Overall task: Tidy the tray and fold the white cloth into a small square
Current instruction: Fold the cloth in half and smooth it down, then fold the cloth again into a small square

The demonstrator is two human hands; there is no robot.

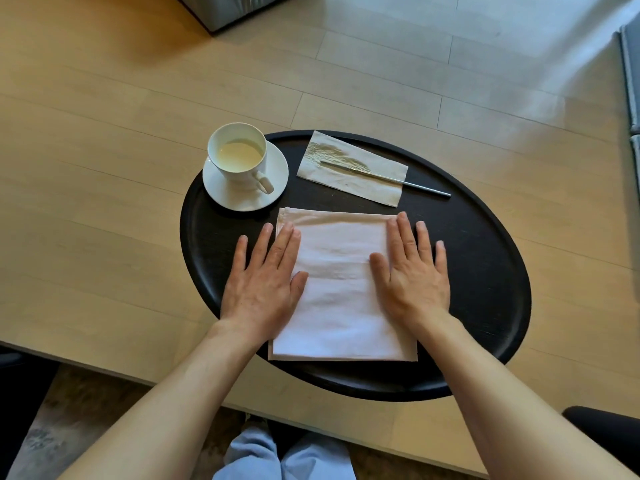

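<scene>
A white cloth (341, 292), folded into a rectangle, lies flat on the near half of a black oval tray (485, 271). My left hand (265, 275) rests palm down on the cloth's left edge, fingers spread, partly on the tray. My right hand (412, 271) lies flat on the cloth's right edge in the same way. Neither hand grips anything. At the tray's back left stands a white cup (239, 155) with pale liquid on a white saucer (277, 174). At the back right lies a beige paper napkin (360, 178) with a thin metal utensil (415, 184) across it.
The tray sits on a light wooden table (104, 168), overhanging the table's near edge a little. A grey cushion (628, 81) is at the far right, and a grey block (228, 8) at the top. My knees (287, 455) show below the table edge.
</scene>
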